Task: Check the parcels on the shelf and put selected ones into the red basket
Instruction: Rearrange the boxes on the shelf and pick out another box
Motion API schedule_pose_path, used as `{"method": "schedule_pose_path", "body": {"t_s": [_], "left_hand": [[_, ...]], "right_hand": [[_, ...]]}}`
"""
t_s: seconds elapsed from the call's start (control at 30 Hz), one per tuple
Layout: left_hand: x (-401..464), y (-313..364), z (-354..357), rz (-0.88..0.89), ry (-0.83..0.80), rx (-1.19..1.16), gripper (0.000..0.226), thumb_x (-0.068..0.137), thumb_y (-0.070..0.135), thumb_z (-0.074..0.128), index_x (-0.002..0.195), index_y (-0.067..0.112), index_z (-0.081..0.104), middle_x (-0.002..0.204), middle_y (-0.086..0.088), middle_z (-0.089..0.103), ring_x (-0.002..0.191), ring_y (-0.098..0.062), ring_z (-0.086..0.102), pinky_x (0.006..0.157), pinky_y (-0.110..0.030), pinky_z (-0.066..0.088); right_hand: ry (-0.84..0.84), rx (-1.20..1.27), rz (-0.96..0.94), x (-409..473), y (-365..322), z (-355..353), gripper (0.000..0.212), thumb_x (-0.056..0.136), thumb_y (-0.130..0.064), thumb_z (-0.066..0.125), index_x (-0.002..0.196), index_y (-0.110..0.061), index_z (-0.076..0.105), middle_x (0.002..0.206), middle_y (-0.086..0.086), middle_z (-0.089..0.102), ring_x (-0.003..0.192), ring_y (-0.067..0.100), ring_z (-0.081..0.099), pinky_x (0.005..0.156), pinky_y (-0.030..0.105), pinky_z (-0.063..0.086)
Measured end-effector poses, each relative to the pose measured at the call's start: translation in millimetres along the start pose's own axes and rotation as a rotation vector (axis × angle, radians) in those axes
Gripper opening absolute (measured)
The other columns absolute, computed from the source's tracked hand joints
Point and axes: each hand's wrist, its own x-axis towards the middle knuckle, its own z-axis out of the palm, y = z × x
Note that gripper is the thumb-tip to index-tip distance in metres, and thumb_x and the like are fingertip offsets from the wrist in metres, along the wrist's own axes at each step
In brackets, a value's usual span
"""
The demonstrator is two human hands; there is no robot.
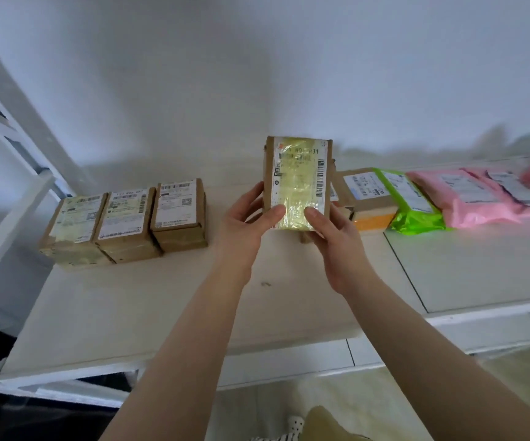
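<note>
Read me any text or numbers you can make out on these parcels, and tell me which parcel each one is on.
"NO" and "31": top line of the label on the held box, partly glared out.
"121 K06": perhaps, middle box of three; uncertain.
All other labels, barcodes and QR codes, including the green mailer and pink mailers: too blurred.

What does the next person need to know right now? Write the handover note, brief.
Left hand and right hand: both hold the taped brown box upright above the shelf, label facing the camera.
On the shelf: three brown boxes in a row at left; a brown parcel, a green mailer and pink mailers at right.
Red basket: not in view.
Done: one box lifted for checking.
Left: decide on it, then check the rest.
</note>
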Motion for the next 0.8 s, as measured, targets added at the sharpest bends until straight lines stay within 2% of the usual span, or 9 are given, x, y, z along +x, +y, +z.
{"method": "schedule_pose_path", "body": {"t_s": [0.17, 0.3, 0.43, 0.57, 0.63, 0.73, 0.8], "left_hand": [[-21, -11, 29, -0.07, -0.173, 0.057, 0.066, 0.067, 0.027, 0.079, 0.13, 0.026, 0.061, 0.118, 0.001, 0.07, 0.108, -0.015, 0.067, 0.099, -0.036, 0.051], [-43, -28, 63, -0.11, -0.307, 0.088, 0.065, 0.064, 0.031, 0.079, 0.127, 0.027, 0.063, 0.117, 0.001, 0.07, 0.109, -0.014, 0.066, 0.095, -0.035, 0.053], [-75, -52, 110, -0.16, -0.466, 0.106, 0.064, 0.069, 0.027, 0.078, 0.131, 0.022, 0.061, 0.118, 0.0, 0.07, 0.11, -0.016, 0.066, 0.091, -0.031, 0.055], [-107, -72, 170, -0.193, -0.586, 0.144, 0.074, 0.061, 0.033, 0.079, 0.131, 0.02, 0.06, 0.116, -0.003, 0.071, 0.108, -0.018, 0.067, 0.096, -0.04, 0.053], [-129, -85, 208, -0.189, -0.657, 0.185, 0.074, 0.062, 0.034, 0.079, 0.132, 0.021, 0.06, 0.115, -0.002, 0.071, 0.108, -0.018, 0.067, 0.096, -0.037, 0.053], [-171, -116, 274, -0.217, -0.766, 0.229, 0.068, 0.069, 0.029, 0.078, 0.133, 0.021, 0.058, 0.114, -0.003, 0.071, 0.107, -0.018, 0.067, 0.087, -0.026, 0.054], [-203, -142, 324, -0.239, -0.837, 0.265, 0.069, 0.068, 0.032, 0.079, 0.133, 0.023, 0.058, 0.114, -0.001, 0.071, 0.106, -0.016, 0.068, 0.087, -0.026, 0.054]], "right_hand": [[0.189, 0.018, -0.01, -50, -3, -30, 0.031, 0.093, -0.014, 0.062, 0.124, -0.011, 0.065, 0.116, 0.004, 0.073, 0.109, 0.017, 0.068, 0.091, 0.027, 0.051], [0.327, -0.001, -0.006, -96, -7, -59, 0.028, 0.094, -0.014, 0.059, 0.122, -0.014, 0.065, 0.114, 0.001, 0.074, 0.107, 0.015, 0.069, 0.088, 0.024, 0.053], [0.495, -0.006, 0.011, -143, -12, -104, 0.02, 0.093, -0.015, 0.061, 0.111, -0.019, 0.069, 0.106, -0.003, 0.076, 0.101, 0.012, 0.071, 0.091, 0.025, 0.05], [0.63, 0.032, 0.012, -186, -16, -164, 0.018, 0.092, -0.013, 0.062, 0.107, -0.021, 0.068, 0.1, -0.006, 0.076, 0.099, 0.011, 0.071, 0.098, 0.03, 0.05], [0.696, 0.061, 0.009, -212, -19, -200, 0.019, 0.091, -0.014, 0.063, 0.108, -0.021, 0.068, 0.101, -0.006, 0.076, 0.1, 0.011, 0.07, 0.099, 0.031, 0.05], [0.801, 0.108, 0.004, -259, -19, -268, 0.02, 0.092, -0.014, 0.063, 0.111, -0.02, 0.066, 0.102, -0.006, 0.075, 0.099, 0.01, 0.07, 0.098, 0.028, 0.05], [0.861, 0.126, 0.008, -295, -19, -321, 0.022, 0.092, -0.015, 0.064, 0.113, -0.018, 0.066, 0.109, -0.002, 0.074, 0.103, 0.012, 0.069, 0.102, 0.03, 0.049]]}}
